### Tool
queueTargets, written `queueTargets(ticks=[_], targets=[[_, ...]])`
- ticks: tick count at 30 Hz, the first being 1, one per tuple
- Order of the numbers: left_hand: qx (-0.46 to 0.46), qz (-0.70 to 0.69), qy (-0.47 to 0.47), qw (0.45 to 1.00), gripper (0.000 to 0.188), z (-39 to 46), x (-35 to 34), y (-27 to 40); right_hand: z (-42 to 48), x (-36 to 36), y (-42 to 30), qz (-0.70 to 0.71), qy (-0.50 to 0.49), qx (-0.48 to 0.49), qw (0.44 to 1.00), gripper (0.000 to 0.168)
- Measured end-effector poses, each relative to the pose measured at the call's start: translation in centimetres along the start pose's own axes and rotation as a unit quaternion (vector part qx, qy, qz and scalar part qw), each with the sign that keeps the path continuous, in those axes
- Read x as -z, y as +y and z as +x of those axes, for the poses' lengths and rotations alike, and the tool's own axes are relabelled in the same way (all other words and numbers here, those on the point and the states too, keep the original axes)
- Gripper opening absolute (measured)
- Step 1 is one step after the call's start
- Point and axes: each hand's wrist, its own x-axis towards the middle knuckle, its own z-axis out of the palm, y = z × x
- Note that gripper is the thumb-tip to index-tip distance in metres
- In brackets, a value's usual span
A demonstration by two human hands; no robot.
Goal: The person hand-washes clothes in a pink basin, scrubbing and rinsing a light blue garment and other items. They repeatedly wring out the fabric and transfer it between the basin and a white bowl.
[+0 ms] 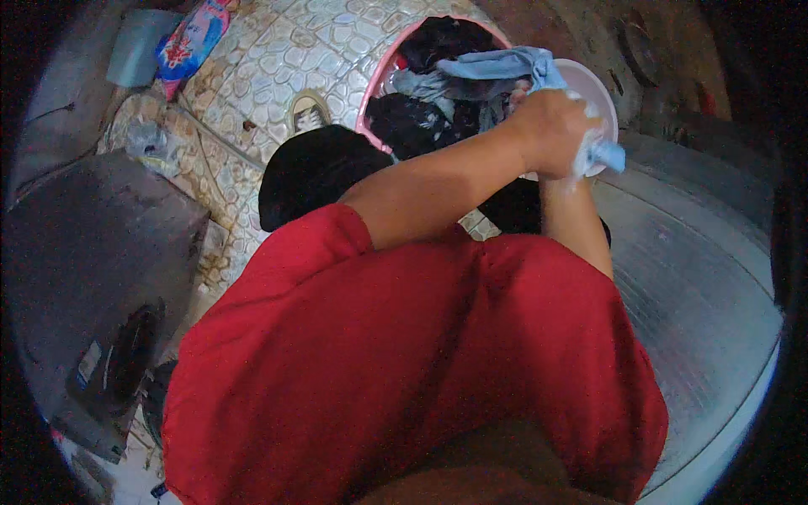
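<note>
My left hand (552, 132) is closed around a wet light blue cloth (499, 64), with white suds (590, 136) over the fingers. One length of the cloth trails left over a pink-rimmed basin (374, 95), and a short end sticks out on the right. My right forearm (573, 218) rises below to the same bunch of cloth; the right hand is mostly hidden behind the left one. Beneath both hands is a round white bowl (596, 79). Dark garments (429, 123) and a grey one (420, 85) lie heaped in the basin.
A pink and blue packet (192, 47) leans by a grey-blue bucket (136, 47). A small oval beige-edged object (308, 112) lies on the stone-patterned tile floor (278, 63). A large pale ridged surface (688, 290) curves along the right; a dark grey panel (107, 240) stands left.
</note>
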Motion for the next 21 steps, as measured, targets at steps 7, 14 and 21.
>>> queueTargets(ticks=[7,14,21], targets=[[0.171,0.054,0.107,0.978,0.029,3.0,4.7,0.6,0.2,0.5,-0.9,-0.013,0.005,0.007,1.000,0.051],[0.205,0.084,-0.024,0.975,0.029,0.4,4.5,4.0,-0.7,1.0,0.6,-0.015,-0.006,-0.036,0.999,0.045],[0.133,0.054,-0.026,0.989,0.055,-2.8,8.1,3.5,-1.9,2.0,1.7,0.000,-0.023,-0.085,0.996,0.040]])
